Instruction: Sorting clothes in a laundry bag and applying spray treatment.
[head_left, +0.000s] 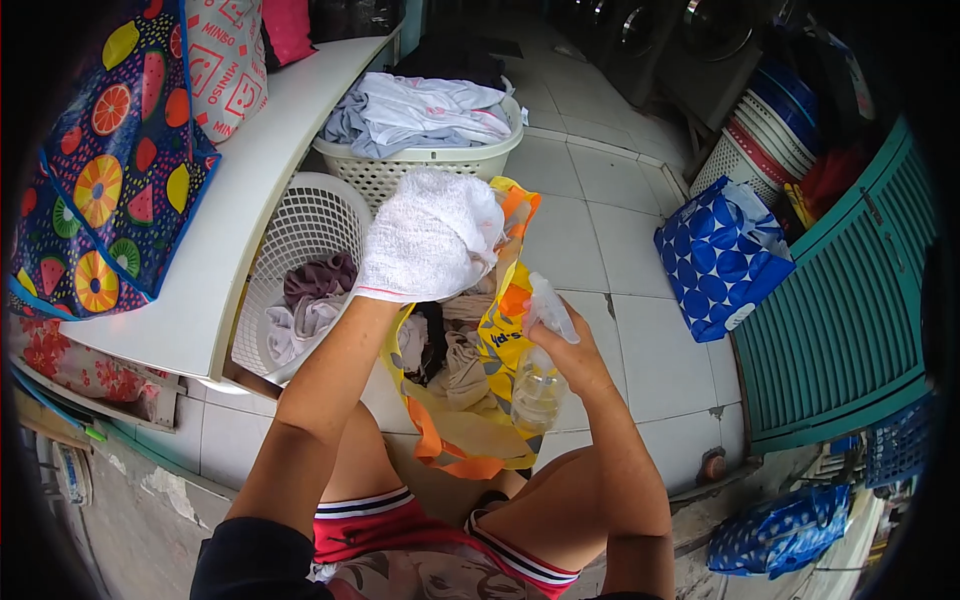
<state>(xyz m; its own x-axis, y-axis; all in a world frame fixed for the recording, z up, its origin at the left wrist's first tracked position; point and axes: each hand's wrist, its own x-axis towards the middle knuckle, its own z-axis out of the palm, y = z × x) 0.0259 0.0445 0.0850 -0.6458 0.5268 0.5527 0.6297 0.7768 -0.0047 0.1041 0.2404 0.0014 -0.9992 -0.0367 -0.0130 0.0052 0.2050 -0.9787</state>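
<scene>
A white terry cloth (431, 232) covers my left hand (420, 247), so its fingers are hidden; it is raised above a yellow shopping bag (499, 337) with orange handles. In my right hand (566, 341) is a clear plastic spray bottle (536, 386), gripped at its neck below a translucent trigger head, beside the bag's right side. Inside the open bag lie crumpled beige, white and black clothes (457, 364). Left of the bag, a white perforated laundry basket (311, 217) holds purple and white clothes (307, 307).
Beyond stands a white basket (427, 161) heaped with white and grey laundry. A white counter (217, 195) with patterned bags runs along the left. On the right are a blue-and-white bag (720, 262), stacked baskets (757, 142) and a green louvred door (840, 300).
</scene>
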